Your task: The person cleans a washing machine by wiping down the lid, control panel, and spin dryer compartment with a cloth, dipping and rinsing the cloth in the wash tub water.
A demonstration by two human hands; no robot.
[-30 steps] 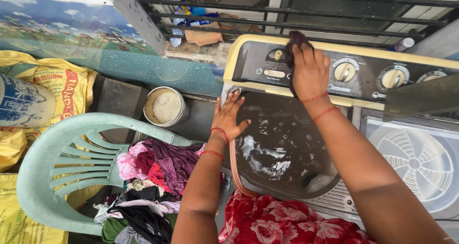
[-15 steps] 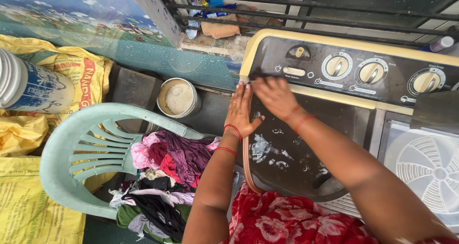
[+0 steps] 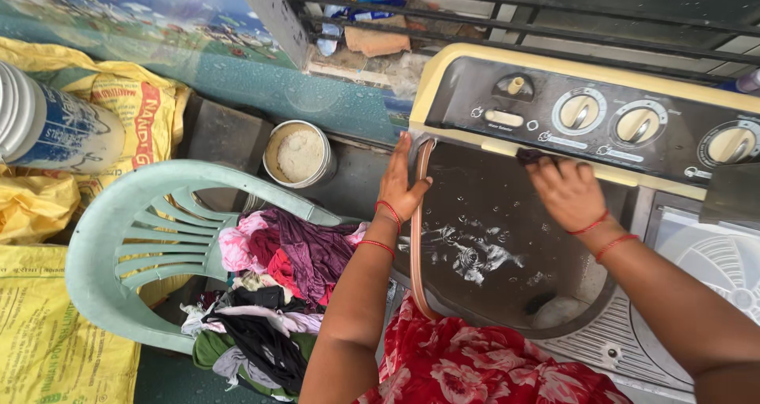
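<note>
A twin-tub washing machine [image 3: 455, 75] with a cream rim and a dark control panel of round knobs [image 3: 578, 111] stands before me. Its open wash tub [image 3: 483, 254] holds soapy water. My left hand [image 3: 398, 184] rests on the tub's left edge, against a brownish hose [image 3: 415, 238] that curves along the rim. My right hand [image 3: 566, 190] presses a small dark cloth [image 3: 529, 156] against the cream strip just below the control panel.
A pale green plastic chair [image 3: 134, 246] at the left carries a heap of mixed clothes [image 3: 273, 293]. A tin of white powder [image 3: 299, 155], a blue and white container [image 3: 51, 131] and yellow sacks [image 3: 47, 341] lie nearby. A barred window [image 3: 514, 8] is behind. The spin lid [image 3: 712, 269] is right.
My right hand has slid with the cloth from the panel's left corner rightward along the strip below the panel. The left hand stays on the tub edge; the view has shifted left.
</note>
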